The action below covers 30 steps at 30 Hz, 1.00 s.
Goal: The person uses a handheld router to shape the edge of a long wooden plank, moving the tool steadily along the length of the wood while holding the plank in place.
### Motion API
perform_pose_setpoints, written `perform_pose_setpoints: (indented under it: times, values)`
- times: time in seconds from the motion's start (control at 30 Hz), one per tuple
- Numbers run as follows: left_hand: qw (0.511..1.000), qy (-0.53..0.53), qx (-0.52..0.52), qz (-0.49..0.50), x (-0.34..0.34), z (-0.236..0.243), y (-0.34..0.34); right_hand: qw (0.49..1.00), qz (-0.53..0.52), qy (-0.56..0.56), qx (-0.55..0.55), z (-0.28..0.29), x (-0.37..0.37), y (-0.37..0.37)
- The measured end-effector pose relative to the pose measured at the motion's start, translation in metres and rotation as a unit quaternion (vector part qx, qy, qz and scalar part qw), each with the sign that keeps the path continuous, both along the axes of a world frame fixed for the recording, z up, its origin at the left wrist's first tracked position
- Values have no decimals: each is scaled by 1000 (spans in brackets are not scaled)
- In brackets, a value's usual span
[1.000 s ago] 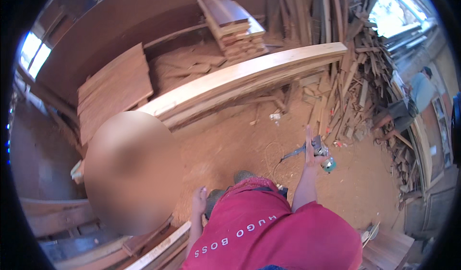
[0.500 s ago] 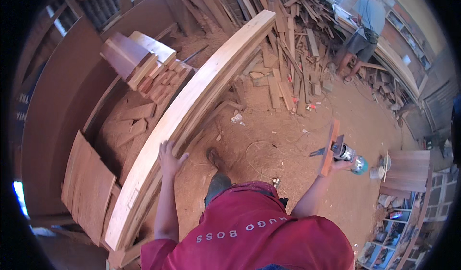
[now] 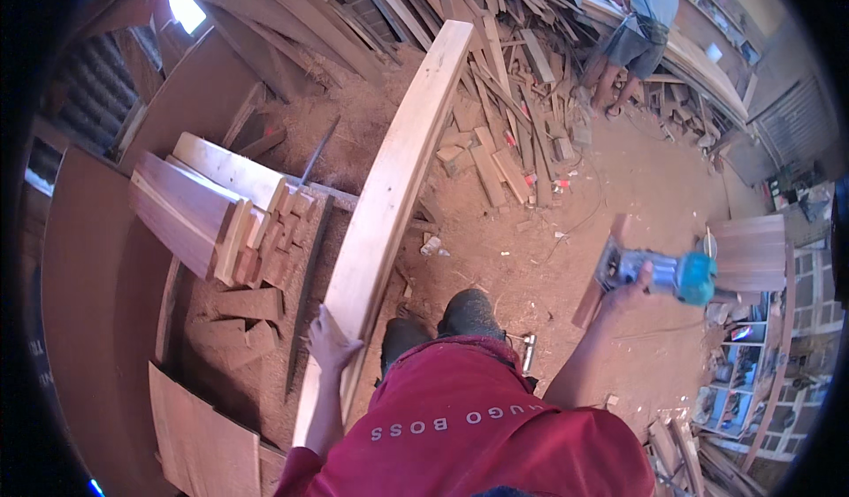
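A long pale wooden beam (image 3: 398, 165) runs away from me at a slant, on my left. My left hand (image 3: 331, 341) lies flat on the near part of its top face, thumb out to the side, gripping nothing. Out to the right, my right hand (image 3: 630, 294) is wrapped round a trim router (image 3: 659, 272) with a silver body and a teal end. A reddish wooden strip (image 3: 587, 304) sits across the router's base. The router is held in the air, tilted on its side, apart from the beam.
Stacked boards (image 3: 190, 205) and small blocks stand left of the beam. Scrap wood (image 3: 495, 165) is heaped at the far side. Another person (image 3: 641, 24) works at a bench (image 3: 707, 64) at the far right. Shelves (image 3: 738, 382) stand near right. Sawdust and a cable lie on the floor.
My view and body have turned and shifted nearer the beam. My right hand has swung the router round so its teal end points right. The left hand stays on the beam.
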<state>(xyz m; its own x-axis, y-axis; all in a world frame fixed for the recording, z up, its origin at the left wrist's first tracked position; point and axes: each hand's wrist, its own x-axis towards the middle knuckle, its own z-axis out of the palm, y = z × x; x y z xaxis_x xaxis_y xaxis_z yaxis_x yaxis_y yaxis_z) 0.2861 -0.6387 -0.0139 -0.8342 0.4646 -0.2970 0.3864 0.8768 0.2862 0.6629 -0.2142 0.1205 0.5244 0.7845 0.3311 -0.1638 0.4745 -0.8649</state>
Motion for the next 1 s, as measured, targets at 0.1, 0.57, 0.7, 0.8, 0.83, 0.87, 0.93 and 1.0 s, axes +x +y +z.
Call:
perform_pose_setpoints:
  times: [0.1,0.57,0.7,0.8,0.83,0.87,0.93,1.0]
  values:
    - [1000,2,5,-16,-4,10,38,995,15,-85,52,-27,-61,40]
    - [998,-36,45,4,2,-14,-13,975,158,-158,16,-62,-380,95]
    - [992,-90,87,-16,-40,25,21,963,154,-209,-78,-78,-423,126]
    - [972,-70,223,10,-93,-9,58,925,183,-308,-129,-86,-450,137]
    - [965,-75,252,16,-115,-17,78,921,181,-323,-123,-81,-458,133]
    - [956,-84,280,22,-134,-23,107,919,175,-337,-105,-89,-461,136]
    - [956,-69,283,18,-170,-24,175,919,158,-347,-103,-100,-464,141]
    - [952,-80,285,-78,-210,-19,244,921,154,-351,-72,-96,-462,136]
